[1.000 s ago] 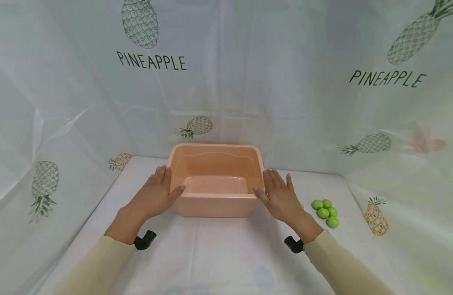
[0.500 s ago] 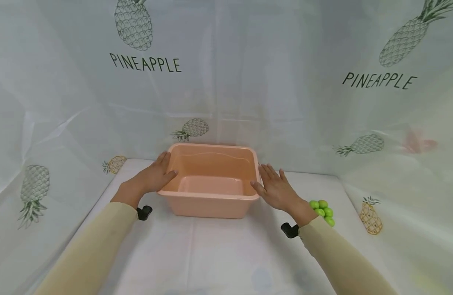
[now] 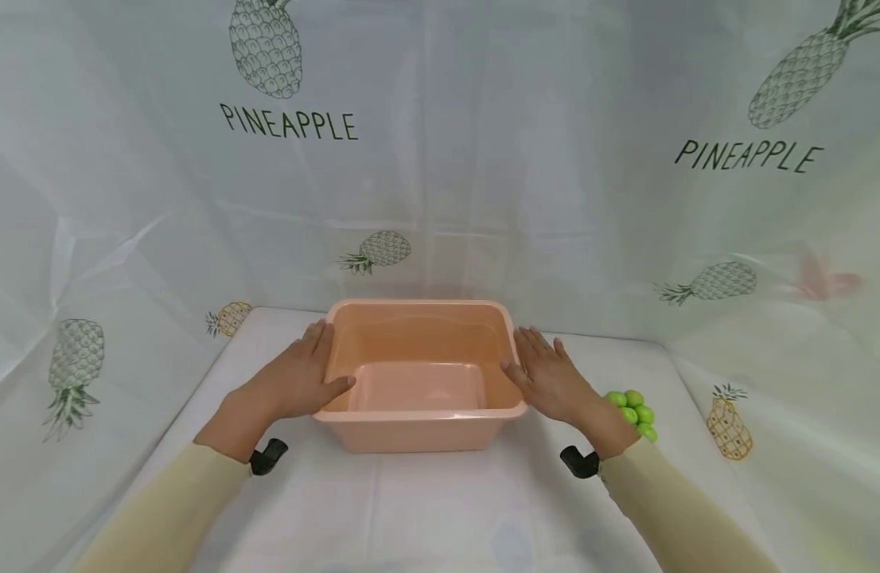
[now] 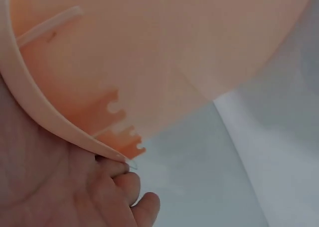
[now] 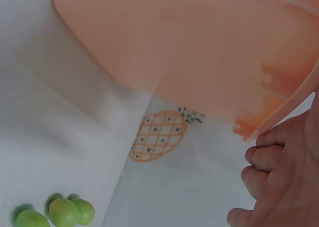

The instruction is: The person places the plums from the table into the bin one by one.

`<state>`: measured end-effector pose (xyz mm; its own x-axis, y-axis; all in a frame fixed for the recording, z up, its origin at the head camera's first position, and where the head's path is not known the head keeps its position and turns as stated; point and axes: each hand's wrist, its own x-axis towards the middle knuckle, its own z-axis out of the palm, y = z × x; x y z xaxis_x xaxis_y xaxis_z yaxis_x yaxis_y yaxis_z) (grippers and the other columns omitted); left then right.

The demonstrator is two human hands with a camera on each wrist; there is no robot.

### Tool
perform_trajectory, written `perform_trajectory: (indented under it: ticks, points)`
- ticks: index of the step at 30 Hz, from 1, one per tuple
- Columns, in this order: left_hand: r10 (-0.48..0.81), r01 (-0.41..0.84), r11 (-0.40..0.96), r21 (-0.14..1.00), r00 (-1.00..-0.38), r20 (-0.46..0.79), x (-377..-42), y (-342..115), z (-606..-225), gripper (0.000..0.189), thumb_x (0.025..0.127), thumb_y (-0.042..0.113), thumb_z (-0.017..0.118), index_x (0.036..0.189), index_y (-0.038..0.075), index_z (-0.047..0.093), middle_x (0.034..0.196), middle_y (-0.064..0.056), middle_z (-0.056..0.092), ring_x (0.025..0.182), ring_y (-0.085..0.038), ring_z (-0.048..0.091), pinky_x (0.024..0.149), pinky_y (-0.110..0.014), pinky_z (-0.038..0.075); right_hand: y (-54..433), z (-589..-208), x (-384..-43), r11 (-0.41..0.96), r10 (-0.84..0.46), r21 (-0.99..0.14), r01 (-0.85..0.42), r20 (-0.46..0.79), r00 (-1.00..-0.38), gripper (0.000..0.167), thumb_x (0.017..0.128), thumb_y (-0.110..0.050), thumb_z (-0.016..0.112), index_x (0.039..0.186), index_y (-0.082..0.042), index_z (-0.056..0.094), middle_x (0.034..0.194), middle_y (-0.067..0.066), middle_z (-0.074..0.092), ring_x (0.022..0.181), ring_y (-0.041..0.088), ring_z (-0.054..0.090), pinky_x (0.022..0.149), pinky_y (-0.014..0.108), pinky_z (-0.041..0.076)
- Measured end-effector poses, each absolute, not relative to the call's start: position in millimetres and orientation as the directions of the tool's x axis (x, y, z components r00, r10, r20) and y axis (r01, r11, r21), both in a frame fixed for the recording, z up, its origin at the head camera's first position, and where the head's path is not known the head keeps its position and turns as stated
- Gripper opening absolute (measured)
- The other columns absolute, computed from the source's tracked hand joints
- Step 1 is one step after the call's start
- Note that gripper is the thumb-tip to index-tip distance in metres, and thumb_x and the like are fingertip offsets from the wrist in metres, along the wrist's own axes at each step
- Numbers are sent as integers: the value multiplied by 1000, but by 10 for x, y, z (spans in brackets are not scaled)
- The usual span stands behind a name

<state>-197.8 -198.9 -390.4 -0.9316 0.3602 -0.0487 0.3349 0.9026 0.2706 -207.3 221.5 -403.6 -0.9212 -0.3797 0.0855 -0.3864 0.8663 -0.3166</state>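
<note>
A peach-coloured plastic basin (image 3: pixel 420 435) stands upright on the white-covered table, with its bare inner floor showing. My left hand (image 3: pixel 286 383) lies along the basin's left rim, fingers straight and thumb over the front corner. On the opposite side my right hand (image 3: pixel 554 385) rests against the right rim in much the same way, fingers pointing forward. Both wrist views show the palm against the rim (image 4: pixel 50 120) from below, with the fingertips near its outer edge. In the right wrist view, the basin's side wall (image 5: pixel 164 43) fills the top.
Several small round green fruits (image 3: pixel 628 415) lie on the table to the right, partly behind my right wrist. A pale curtain (image 3: pixel 469 175) printed with pineapples hangs behind and on both sides. The white tabletop (image 3: pixel 440 509) stretches in front of the basin.
Over the last half second the basin has come nearer to me, with both hands still at its sides. My left hand first went forward along the rim, then came back.
</note>
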Motion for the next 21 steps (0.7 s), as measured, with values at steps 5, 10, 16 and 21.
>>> perform_trajectory:
  ticks: [5, 10, 16, 21]
  points:
    - [362, 348, 913, 211, -932, -30, -1733, -2005, -3883, 105, 103, 61, 57, 162, -16, 15, 171, -36, 12, 159, -52, 17, 127, -65, 22, 2174, -4045, -1795, 882, -379, -249, -400, 128, -916, 74, 114, -48, 40, 161, 8, 33, 168, 28, 32, 159, 47, 23, 125, 74, 16]
    - [350, 346, 921, 179, -937, 13, -1560, -2011, -3890, 104, 102, 61, 57, 161, -16, 19, 171, -34, 16, 159, -51, 19, 127, -64, 24, 2141, -4058, -1625, 894, -364, -215, -393, 161, -917, 73, 114, -48, 40, 160, 8, 34, 168, 27, 34, 159, 46, 25, 125, 73, 18]
    - [372, 364, 912, 191, -928, -8, -1508, -2014, -3854, 103, 102, 60, 58, 162, -15, 18, 171, -34, 16, 158, -51, 20, 126, -64, 27, 2136, -4073, -1488, 887, -354, -263, -380, 142, -924, 77, 113, -51, 40, 161, 9, 32, 168, 27, 32, 159, 46, 24, 126, 71, 19]
    - [384, 364, 905, 221, -922, -51, -1485, -2006, -3837, 111, 99, 67, 59, 163, -13, 17, 172, -33, 14, 159, -50, 20, 126, -64, 28, 2159, -4061, -1421, 888, -354, -257, -381, 144, -924, 75, 113, -49, 40, 160, 9, 35, 167, 28, 35, 158, 46, 28, 125, 72, 21]
